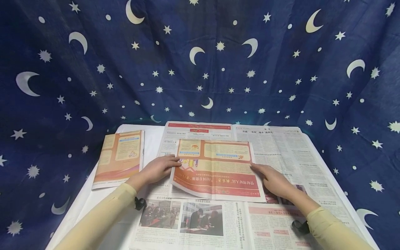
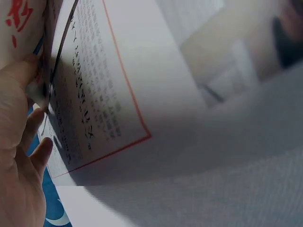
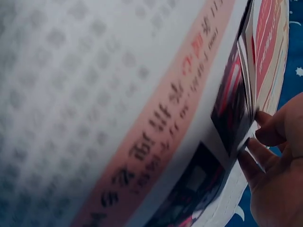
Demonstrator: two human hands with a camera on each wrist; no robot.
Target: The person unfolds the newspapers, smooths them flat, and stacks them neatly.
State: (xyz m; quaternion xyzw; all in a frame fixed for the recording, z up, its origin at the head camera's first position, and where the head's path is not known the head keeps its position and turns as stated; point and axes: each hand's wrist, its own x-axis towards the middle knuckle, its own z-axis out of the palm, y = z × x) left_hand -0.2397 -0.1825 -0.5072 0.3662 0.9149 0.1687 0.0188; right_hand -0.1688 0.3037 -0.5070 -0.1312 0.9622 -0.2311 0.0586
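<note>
Head view: left hand and right hand hold opposite side edges of a folded red-and-orange newspaper, over spread newspapers on the desk. Left wrist view: fingers pinch its edge. Right wrist view: likewise, the opposite edge.

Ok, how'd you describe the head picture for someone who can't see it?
The left hand and right hand hold an orange newspaper by its sides, over spread newsprint. A folded paper lies at left; starry blue cloth hangs behind.

2 hands at opposite edges of a red-and-orange newspaper, atop larger open newspapers.
</note>
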